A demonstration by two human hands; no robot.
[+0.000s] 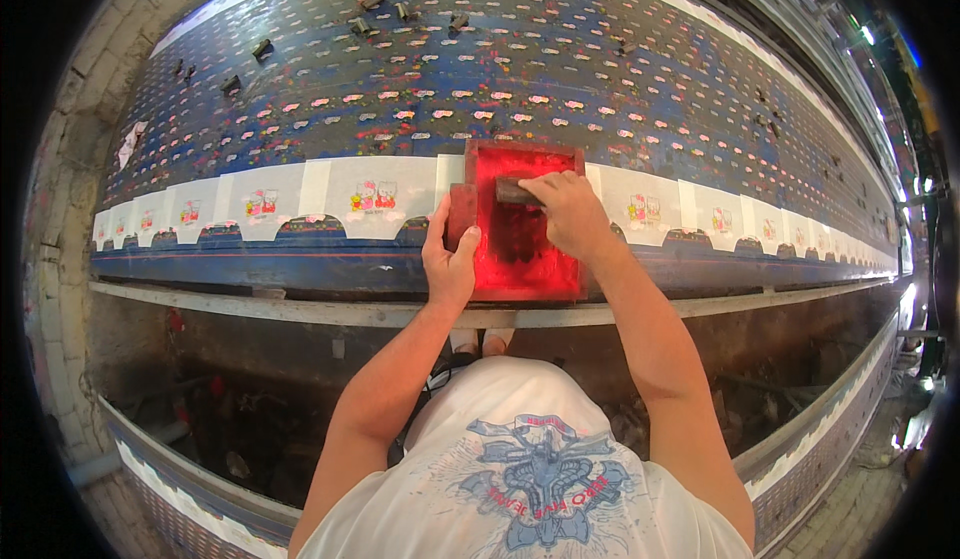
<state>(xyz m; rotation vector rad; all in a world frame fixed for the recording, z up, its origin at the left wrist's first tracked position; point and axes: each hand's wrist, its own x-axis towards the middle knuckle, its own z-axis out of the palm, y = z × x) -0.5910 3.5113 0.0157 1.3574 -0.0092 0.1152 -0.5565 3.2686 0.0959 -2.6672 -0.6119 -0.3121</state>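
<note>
A rectangular screen-printing frame [572, 164], its rim dark red, lies over the row of white fabric pieces. Wet red ink [548, 264] covers its inside, with a darker patch in the middle. My left hand [449, 267] is wrapped round a reddish block [461, 209] at the frame's left side. Inside the frame's upper part, a dark, ink-stained squeegee [514, 193] is gripped by my right hand [573, 214]; its lower edge is hard to make out. White fabric pieces [340, 181] with small coloured cartoon prints extend left and right of the frame.
The long, sloping blue table [300, 265] carries rows of small printed marks. Several small dark pieces [262, 50] lie on its far part. A pale rail [330, 311] runs along the near edge. Behind me stands another table with white pieces [165, 494]. A block wall [75, 169] rises at left.
</note>
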